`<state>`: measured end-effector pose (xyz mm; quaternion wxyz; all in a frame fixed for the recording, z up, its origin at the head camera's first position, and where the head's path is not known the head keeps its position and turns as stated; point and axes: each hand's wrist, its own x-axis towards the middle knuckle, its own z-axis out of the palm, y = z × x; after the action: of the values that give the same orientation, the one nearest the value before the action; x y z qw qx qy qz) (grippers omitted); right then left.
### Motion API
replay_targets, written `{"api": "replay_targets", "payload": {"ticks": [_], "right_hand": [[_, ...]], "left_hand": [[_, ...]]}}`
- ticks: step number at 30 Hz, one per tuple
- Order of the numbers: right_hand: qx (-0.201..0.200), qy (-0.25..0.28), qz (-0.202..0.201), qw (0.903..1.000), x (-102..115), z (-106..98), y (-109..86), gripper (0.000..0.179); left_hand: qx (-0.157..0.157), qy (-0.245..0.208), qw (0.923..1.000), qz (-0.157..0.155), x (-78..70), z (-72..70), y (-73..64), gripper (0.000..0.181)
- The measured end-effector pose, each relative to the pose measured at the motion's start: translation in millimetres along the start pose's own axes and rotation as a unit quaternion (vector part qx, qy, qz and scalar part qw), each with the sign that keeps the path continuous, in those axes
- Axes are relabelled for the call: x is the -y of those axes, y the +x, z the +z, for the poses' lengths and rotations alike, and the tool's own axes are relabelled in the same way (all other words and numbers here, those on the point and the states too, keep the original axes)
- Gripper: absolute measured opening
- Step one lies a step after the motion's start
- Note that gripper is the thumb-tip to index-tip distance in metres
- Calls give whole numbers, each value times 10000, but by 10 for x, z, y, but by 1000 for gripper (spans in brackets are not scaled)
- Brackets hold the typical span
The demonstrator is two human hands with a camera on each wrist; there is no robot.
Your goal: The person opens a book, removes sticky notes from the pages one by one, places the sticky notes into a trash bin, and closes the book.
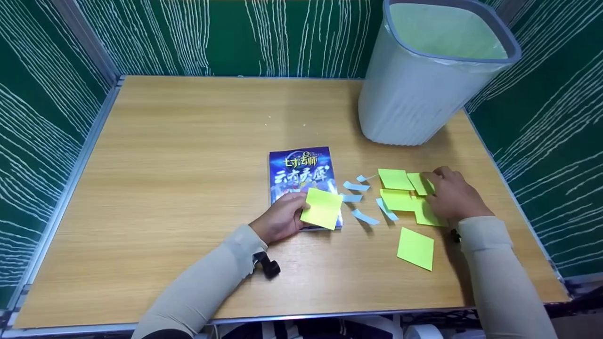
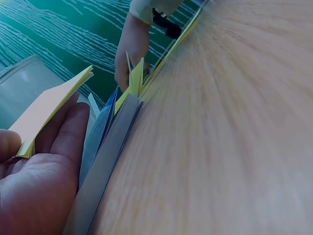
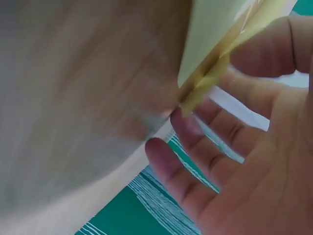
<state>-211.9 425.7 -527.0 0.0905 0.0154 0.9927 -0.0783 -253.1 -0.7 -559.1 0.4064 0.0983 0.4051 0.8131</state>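
My left hand (image 1: 281, 217) pinches a small stack of yellow-green sticky notes (image 1: 322, 209) by its left edge, over the lower part of a blue book (image 1: 301, 167). The left wrist view shows the thumb on top of the stack (image 2: 51, 110) and the fingers beneath. At the right, my right hand (image 1: 456, 195) pinches a yellow-green sticky note (image 1: 418, 183) among several others lying close together. In the right wrist view its thumb presses on yellow paper (image 3: 212, 41), with the other fingers spread below. The fingertips are partly hidden in the head view.
Several light-blue paper strips (image 1: 356, 186) lie between the book and the notes. A single sticky note (image 1: 416, 248) lies nearer the front edge. A grey lined bin (image 1: 405, 94) stands at the table's back right. Green panels (image 1: 226, 42) surround the wooden table (image 1: 179, 165).
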Motion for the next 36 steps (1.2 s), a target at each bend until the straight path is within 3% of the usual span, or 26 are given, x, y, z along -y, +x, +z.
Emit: {"api": "replay_targets", "payload": {"ticks": [9,15,20,23,26,28,30,31,33,36], "right_hand": [[-238,-344,484,9980,73,-19,37,49],[-102,-554,720,9958,38,-9,-11,43],[-252,-704,225,9969,163,50,-90,47],[-296,-533,-127,9981,225,47,-133,50],[-337,-121,-70,9993,222,-8,-202,58],[-613,267,38,9978,241,-51,-286,60],[-1098,802,12,9907,349,-67,-407,56],[-1346,1170,-83,9839,449,-58,-479,53],[-1653,1877,-413,9673,723,-17,-651,44],[-1657,3042,-1078,9319,1184,92,-895,39]], "left_hand": [[-58,-5,10000,8,32,30,20,55],[-3,6,10000,-35,65,53,43,55],[20,100,9999,-76,62,56,36,56],[47,110,9999,-86,54,53,39,57],[130,123,9998,-95,49,52,42,57],[232,230,9994,-114,46,47,33,56],[327,684,9971,-106,51,51,22,51],[337,1094,9934,-73,54,67,10,46],[383,2099,9769,89,66,131,-20,38],[517,3401,9379,451,123,295,-55,28]]}}
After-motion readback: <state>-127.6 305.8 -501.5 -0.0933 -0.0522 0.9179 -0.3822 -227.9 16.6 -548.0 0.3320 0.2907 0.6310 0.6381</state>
